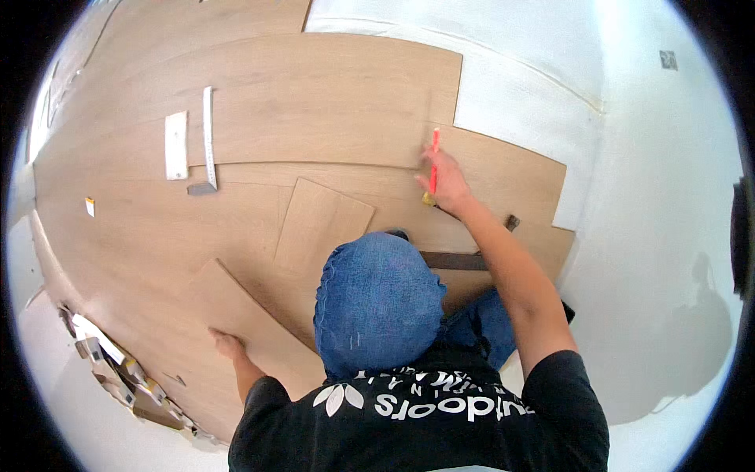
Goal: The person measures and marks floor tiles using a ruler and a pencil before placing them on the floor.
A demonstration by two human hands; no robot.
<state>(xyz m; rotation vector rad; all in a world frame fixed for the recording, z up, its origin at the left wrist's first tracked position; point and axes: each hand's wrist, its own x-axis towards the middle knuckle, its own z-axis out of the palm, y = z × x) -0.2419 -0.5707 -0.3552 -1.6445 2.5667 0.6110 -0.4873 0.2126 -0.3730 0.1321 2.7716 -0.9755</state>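
Red pencil (435, 145) gripped in right hand (449, 181), left hand (228, 344) at plank (245, 311), grip unclear, white block (177, 146) beside square (208, 134)

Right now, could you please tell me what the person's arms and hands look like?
The left hand and right hand are ungloved. Short black sleeves of a T-shirt with white printing leave the forearms bare.

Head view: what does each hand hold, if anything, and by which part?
The right hand holds a red pencil-shaped tool around its middle. The left hand is at a plank; whether it grips cannot be told.
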